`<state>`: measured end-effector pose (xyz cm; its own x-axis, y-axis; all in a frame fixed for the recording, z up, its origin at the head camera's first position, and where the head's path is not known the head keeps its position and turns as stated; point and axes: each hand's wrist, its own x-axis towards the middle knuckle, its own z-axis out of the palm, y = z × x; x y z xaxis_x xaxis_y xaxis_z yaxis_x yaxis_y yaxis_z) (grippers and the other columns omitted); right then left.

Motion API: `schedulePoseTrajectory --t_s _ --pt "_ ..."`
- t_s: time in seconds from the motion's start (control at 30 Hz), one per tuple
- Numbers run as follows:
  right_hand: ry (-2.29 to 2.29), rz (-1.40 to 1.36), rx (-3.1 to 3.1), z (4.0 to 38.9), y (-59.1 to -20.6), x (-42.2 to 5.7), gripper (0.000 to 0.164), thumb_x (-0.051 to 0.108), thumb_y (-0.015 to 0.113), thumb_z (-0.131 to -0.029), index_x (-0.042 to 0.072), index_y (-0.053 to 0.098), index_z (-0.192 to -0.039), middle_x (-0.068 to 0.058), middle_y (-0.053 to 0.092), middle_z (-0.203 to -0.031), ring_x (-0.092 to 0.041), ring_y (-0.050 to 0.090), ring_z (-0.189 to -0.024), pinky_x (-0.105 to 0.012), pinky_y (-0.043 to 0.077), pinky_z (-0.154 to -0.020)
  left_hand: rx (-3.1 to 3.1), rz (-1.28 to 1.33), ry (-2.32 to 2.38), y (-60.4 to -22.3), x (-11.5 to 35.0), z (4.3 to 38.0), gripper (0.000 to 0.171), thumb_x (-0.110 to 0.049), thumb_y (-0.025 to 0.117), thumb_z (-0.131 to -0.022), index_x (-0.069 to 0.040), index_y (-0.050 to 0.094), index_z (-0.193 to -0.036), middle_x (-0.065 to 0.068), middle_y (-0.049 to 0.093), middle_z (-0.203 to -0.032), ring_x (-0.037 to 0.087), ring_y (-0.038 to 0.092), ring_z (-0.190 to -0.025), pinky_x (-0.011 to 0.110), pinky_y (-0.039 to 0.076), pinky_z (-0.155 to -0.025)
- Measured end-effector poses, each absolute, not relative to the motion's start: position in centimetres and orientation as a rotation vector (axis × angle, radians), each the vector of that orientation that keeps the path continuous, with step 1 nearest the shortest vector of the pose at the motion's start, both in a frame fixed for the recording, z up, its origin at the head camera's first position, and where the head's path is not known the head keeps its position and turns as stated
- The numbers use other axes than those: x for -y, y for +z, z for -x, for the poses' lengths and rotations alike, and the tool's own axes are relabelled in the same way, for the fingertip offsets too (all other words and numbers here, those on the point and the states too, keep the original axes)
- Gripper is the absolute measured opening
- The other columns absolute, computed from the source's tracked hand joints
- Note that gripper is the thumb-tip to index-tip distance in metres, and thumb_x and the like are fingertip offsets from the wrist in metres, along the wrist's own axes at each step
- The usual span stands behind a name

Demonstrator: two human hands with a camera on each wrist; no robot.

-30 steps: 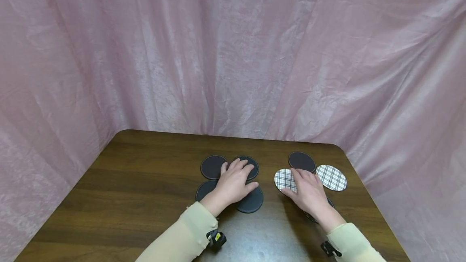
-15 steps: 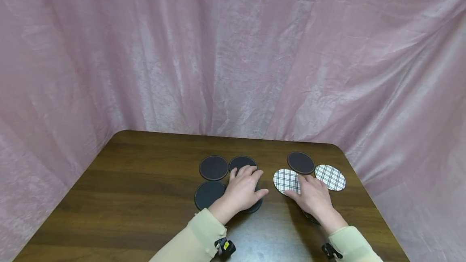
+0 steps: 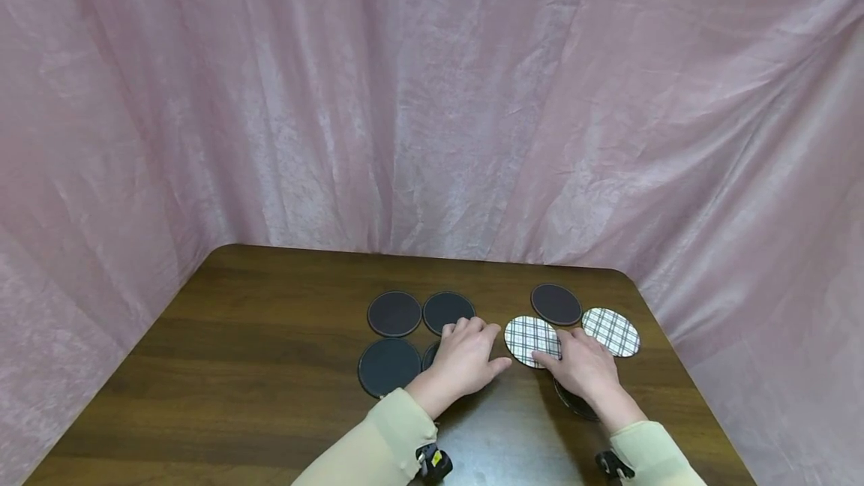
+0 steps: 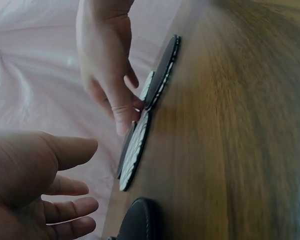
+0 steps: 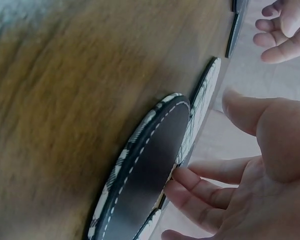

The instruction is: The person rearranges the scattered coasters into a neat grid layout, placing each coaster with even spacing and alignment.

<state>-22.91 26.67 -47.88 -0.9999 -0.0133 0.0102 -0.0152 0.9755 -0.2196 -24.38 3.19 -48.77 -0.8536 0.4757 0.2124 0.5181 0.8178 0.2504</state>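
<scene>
Several round dark coasters lie in a cluster left of centre in the head view: far left point(image 3: 394, 313), far right point(image 3: 447, 309) and near left point(image 3: 389, 367). Above another, mostly hidden coaster point(image 3: 428, 354), my left hand point(image 3: 464, 360) hovers with relaxed fingers, thumb out to the right. My right hand point(image 3: 583, 367) reaches over a second cluster, fingertips right at the coasters' edges. This cluster has a plaid coaster point(image 3: 529, 340) on the left, another plaid coaster point(image 3: 611, 331) on the right, a dark coaster point(image 3: 556, 304) behind and a white-stitched dark coaster point(image 5: 150, 160) nearest me.
Both clusters lie on a brown wooden table point(image 3: 270, 336) with rounded far corners. A pink curtain point(image 3: 432, 96) hangs behind it and along the sides. Small cameras point(image 3: 433, 463) are strapped at both wrists.
My left hand has moved right and nearer me, uncovering the far right dark coaster. My right hand has shifted slightly nearer me, showing more of the left plaid coaster.
</scene>
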Motion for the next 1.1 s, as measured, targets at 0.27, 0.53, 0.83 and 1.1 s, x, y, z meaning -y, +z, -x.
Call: schedulePoseTrajectory --t_s 0.27,0.53,0.83,1.1 --pt "0.342 0.023 3.145 23.7 -48.0 -26.4 0.070 0.053 0.075 -0.102 -0.007 0.068 -0.139 -0.031 0.066 -0.131 -0.053 0.065 -0.119 -0.069 0.052 -0.094 2.887 0.754 -0.391 -49.9 -4.7 25.4 0.049 -0.056 0.078 -0.100 -0.016 0.076 -0.128 0.003 0.071 -0.116 0.024 0.060 -0.101 0.039 0.042 -0.083" --pt "0.345 0.009 3.156 24.5 -47.8 -26.1 0.060 0.051 0.077 -0.100 -0.005 0.075 -0.124 -0.031 0.068 -0.127 -0.052 0.067 -0.115 -0.067 0.055 -0.088 2.926 0.660 -0.313 -50.6 -5.7 26.6 0.046 -0.059 0.081 -0.097 -0.015 0.076 -0.111 0.003 0.070 -0.104 0.025 0.062 -0.097 0.040 0.040 -0.080" --pt "0.392 0.009 3.155 25.4 -47.8 -26.0 0.052 0.049 0.080 -0.098 -0.002 0.078 -0.110 -0.028 0.073 -0.118 -0.049 0.070 -0.109 -0.064 0.056 -0.084 2.978 0.564 -0.256 -51.0 -7.0 27.7 0.051 -0.063 0.082 -0.094 -0.014 0.078 -0.110 0.004 0.069 -0.102 0.025 0.063 -0.100 0.045 0.039 -0.087" --pt "0.431 0.015 3.151 25.8 -48.0 -25.9 0.049 0.046 0.081 -0.098 -0.001 0.080 -0.114 -0.028 0.074 -0.117 -0.049 0.070 -0.108 -0.065 0.056 -0.084 2.983 0.500 -0.210 -51.0 -7.8 28.0 0.063 -0.069 0.081 -0.091 -0.012 0.076 -0.117 0.007 0.072 -0.108 0.027 0.065 -0.106 0.049 0.042 -0.094"
